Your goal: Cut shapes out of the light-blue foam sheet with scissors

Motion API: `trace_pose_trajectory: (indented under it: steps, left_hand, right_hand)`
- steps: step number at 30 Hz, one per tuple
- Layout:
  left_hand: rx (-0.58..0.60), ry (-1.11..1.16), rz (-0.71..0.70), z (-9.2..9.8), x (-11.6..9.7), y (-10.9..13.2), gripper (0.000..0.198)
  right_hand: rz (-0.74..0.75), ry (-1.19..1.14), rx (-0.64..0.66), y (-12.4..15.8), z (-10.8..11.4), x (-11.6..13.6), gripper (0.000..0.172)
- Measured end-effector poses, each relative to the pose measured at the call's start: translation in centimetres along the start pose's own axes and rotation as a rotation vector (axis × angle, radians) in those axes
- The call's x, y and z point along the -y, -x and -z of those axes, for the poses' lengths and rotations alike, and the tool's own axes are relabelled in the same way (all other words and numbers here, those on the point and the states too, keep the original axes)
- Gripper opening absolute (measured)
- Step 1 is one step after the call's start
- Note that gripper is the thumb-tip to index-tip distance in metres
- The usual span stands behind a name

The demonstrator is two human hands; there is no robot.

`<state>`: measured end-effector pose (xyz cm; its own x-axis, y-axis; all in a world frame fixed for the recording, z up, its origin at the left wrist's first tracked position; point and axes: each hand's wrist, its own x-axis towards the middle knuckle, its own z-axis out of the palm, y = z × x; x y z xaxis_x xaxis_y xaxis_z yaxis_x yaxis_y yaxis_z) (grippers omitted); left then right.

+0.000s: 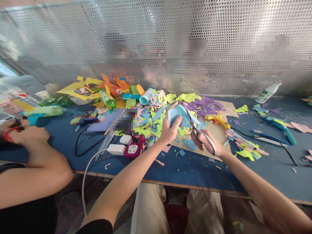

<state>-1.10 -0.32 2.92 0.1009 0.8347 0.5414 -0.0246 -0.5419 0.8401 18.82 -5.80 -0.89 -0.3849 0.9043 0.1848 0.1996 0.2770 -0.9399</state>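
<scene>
Cutting on the blue paper looks partway along

The desk carries a brown sheet, right of the socket. Beyond and right of the socket, the left hand has its grip pinched on the paper; the right hand has its grip wrapped round the scissors, blades at the paper's edge. A curved line inside that edge suggests trimming is left. A white bottle is far right of the socket, a green bottle beyond it, leftward; their contents I cannot tell. Scraps beyond the socket suggest much cutting done.
</scene>
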Motion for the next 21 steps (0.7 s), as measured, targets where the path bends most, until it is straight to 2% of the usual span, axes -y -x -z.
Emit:
trace_pose_trajectory:
  steps: [3, 10, 15, 21]
  left_hand:
    - [0.026, 0.019, 0.017, 0.1, 0.2, 0.0, 0.048]
    - [0.079, 0.027, 0.023, 0.2, 0.1, 0.2, 0.045]
    - [0.127, 0.062, 0.031, -0.1, 0.2, 0.3, 0.038]
    - [0.138, 0.111, 0.035, -0.3, 0.2, 0.3, 0.038]
  right_hand:
    - [0.059, -0.052, 0.093, -0.2, 0.0, 0.3, 0.064]
    - [-0.01, -0.211, 0.16, -0.1, -0.5, -0.3, 0.074]
    - [-0.001, -0.341, 0.125, -0.4, -1.6, -0.7, 0.078]
    - [0.009, -0.401, 0.055, -0.5, -2.7, -0.3, 0.07]
